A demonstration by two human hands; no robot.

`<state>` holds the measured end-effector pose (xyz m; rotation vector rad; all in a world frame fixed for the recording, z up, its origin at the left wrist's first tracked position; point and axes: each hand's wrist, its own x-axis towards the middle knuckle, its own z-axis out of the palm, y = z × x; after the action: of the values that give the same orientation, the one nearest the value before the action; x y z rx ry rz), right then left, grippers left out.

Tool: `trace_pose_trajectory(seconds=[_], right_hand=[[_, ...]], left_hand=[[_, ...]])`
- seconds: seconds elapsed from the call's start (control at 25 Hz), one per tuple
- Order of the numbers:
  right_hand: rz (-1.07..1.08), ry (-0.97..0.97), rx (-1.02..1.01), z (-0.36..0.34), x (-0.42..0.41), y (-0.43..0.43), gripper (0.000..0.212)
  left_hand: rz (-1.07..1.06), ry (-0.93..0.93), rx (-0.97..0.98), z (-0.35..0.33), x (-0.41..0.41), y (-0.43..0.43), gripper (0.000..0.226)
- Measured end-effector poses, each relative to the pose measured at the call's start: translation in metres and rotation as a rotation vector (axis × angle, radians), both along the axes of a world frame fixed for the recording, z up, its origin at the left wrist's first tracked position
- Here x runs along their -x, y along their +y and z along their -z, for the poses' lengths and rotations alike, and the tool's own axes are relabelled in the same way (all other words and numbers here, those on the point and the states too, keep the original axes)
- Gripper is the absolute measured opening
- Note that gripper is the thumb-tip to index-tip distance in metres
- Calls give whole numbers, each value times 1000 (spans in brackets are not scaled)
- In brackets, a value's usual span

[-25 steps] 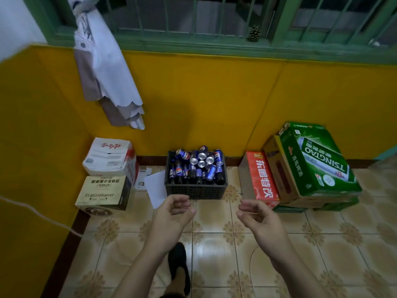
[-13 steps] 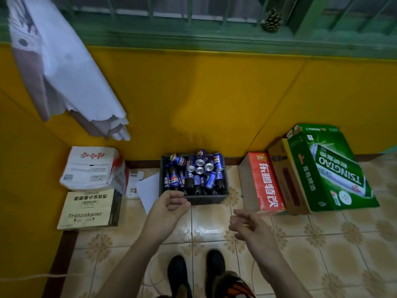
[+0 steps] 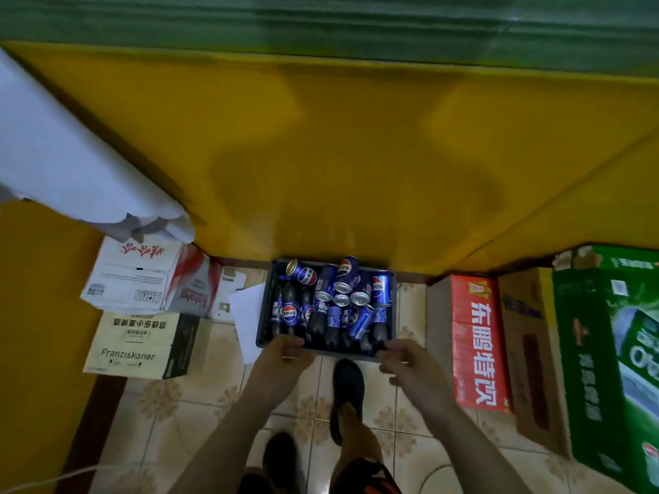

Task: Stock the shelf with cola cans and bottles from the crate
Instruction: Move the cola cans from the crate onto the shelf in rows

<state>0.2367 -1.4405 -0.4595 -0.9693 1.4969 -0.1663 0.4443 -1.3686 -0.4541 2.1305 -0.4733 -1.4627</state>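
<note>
My left hand (image 3: pixel 285 352) and right hand (image 3: pixel 404 356) curl at the near rim of the crate (image 3: pixel 263 315), low in the middle of the frame; I cannot tell if they hold it. The cans (image 3: pixel 381 290) lie loose on the bottles (image 3: pixel 289 310). If the crate tips, I think they roll out onto my foot (image 3: pixel 347 379).

One crate (image 3: pixel 263 317); five cartons (image 3: pixel 141 342); two hands (image 3: pixel 281 354) (image 3: pixel 404 356).

The person has closed in over the crate (image 3: pixel 264 315) — the left hand (image 3: pixel 281 356) and right hand (image 3: pixel 408 360), hovering above the tiles (image 3: pixel 178 415) a second ago, now curl onto its near rim, one at each corner. One shoe (image 3: pixel 347 381) has stepped forward, just behind it.
</note>
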Motion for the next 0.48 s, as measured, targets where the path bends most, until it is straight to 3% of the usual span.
trace_pose_trajectory(seconds=[0.24,0.36,0.48], right_hand=[[28,57,-10,76,-11,-105,23],[64,59,-45,132,-24,-121,25],[51,69,-107,195,-38,-121,34]], left_hand=[[-110,59,-117,75,-5,-61,19],[-84,75,-163,130,-18,-87,8],[-70,83,-163,197,-30,-101,13]])
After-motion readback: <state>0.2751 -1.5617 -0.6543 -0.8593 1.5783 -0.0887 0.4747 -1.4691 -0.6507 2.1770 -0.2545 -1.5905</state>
